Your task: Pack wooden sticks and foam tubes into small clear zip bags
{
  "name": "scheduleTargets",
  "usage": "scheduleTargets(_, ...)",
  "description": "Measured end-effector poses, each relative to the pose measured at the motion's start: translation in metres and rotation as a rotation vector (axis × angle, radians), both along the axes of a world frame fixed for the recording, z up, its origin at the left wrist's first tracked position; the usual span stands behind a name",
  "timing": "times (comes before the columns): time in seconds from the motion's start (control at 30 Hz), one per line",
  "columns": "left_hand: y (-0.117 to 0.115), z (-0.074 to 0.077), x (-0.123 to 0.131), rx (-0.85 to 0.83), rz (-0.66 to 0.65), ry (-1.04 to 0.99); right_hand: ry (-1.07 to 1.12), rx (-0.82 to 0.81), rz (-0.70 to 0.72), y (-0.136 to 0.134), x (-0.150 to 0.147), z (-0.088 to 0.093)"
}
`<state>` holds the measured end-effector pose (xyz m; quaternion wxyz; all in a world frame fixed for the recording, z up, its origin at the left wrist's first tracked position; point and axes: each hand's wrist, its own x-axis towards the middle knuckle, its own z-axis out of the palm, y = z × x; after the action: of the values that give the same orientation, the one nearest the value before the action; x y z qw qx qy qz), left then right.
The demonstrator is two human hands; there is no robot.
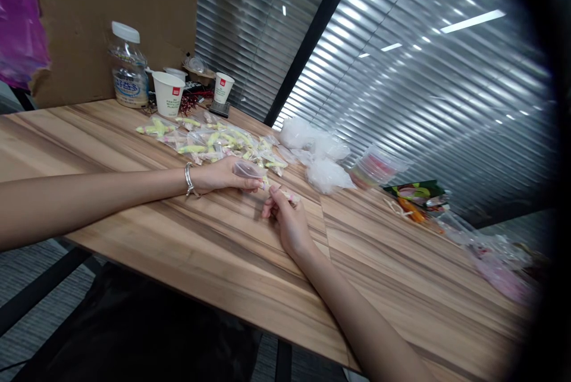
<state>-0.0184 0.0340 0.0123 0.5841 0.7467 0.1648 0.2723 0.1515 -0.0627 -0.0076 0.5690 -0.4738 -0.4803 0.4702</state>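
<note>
My left hand point(223, 175), with a silver bangle at the wrist, is closed on a small clear plastic bag point(248, 169) above the table. Close beside it, my right hand point(289, 218) pinches a small pale piece with pink spots point(293, 197), partly hidden by the fingers. A bit of yellow shows between the two hands at the bag's mouth; I cannot tell whether it belongs to the same piece. Just beyond my hands lies a spread of small clear bags point(214, 139) with yellow-green and pale pieces inside.
Behind the bags stand a lidded plastic jar point(128, 66), a white paper cup point(168, 94) and another paper cup point(222, 88). Bundles of clear plastic bags point(328, 174) and stacked plastic tubs point(376, 166) lie right of centre. More packets point(499, 260) line the table's right side by the blinds.
</note>
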Motion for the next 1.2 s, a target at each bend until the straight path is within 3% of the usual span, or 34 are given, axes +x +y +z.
scheduleTargets(0.5, 0.0019, -0.0011, -0.0002, -0.104, -0.082, -0.045, -0.113, 0.117, 0.114, -0.0034, -0.0013, 0.0046)
scheduleTargets(0.87, 0.0013, -0.0030, -0.0018, -0.057, -0.009, -0.062, 0.081, 0.072, 0.106, 0.0006, 0.0033, 0.0006)
scheduleTargets(1.2, -0.0009, -0.0035, -0.0005, -0.042, 0.018, -0.070, -0.011, 0.084, 0.098, -0.0025, 0.0019, 0.0022)
